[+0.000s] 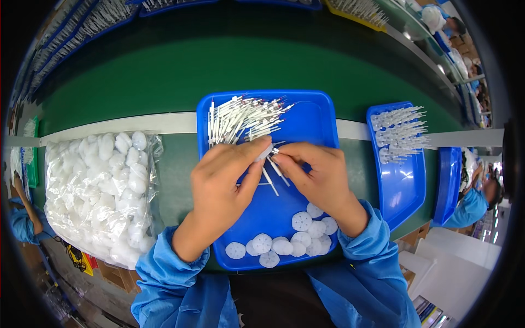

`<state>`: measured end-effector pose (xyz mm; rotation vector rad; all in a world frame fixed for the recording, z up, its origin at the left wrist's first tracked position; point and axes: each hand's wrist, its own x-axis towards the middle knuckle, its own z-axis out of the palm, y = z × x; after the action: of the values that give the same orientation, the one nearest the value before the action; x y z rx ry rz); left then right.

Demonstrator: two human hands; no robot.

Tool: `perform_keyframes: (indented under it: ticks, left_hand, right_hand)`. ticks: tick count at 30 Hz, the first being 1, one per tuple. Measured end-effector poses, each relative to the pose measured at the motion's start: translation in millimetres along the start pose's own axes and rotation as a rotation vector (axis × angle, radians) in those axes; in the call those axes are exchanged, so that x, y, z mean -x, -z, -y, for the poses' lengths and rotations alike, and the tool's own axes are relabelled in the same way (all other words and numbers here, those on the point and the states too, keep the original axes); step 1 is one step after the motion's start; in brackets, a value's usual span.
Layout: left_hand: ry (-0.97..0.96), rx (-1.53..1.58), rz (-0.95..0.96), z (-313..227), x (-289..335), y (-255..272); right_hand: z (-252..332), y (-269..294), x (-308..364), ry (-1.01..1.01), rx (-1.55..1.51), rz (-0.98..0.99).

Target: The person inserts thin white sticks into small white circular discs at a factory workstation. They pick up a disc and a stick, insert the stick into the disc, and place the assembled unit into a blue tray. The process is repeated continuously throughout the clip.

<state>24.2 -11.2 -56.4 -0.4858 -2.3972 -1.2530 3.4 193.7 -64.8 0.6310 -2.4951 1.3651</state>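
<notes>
A clear plastic bag (98,191) packed with white rounded pieces lies at the left on the green counter (178,180). Next comes a rectangular blue plastic tray (257,216), with a heap of thin white sticks (243,117) in its upper left. Over its middle, the left hand (223,175) pinches a round white plastic disc (264,153) between thumb and fingers, with white sticks slanting down below it. Just right of the disc, the fingers of the right hand (320,169) grip a slim white stick (275,150). Loose translucent white discs (301,221) lie along the tray's lower edge. Farther right, a second blue tray (402,191) holds stick-and-disc pieces (397,131).
</notes>
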Motion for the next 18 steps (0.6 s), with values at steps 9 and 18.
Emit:
perform_keyframes:
  ticks: [9, 18]
  left_hand:
    - [0.083, -0.120, 0.022, -12, 13, -5]
    - [0.277, 0.255, 0.054, -3, 3, 2]
  right_hand:
    - [6, 2, 0, 0.103, 0.215, 0.034]
    - [1, 5, -8, 0.093, -0.011, -0.008]
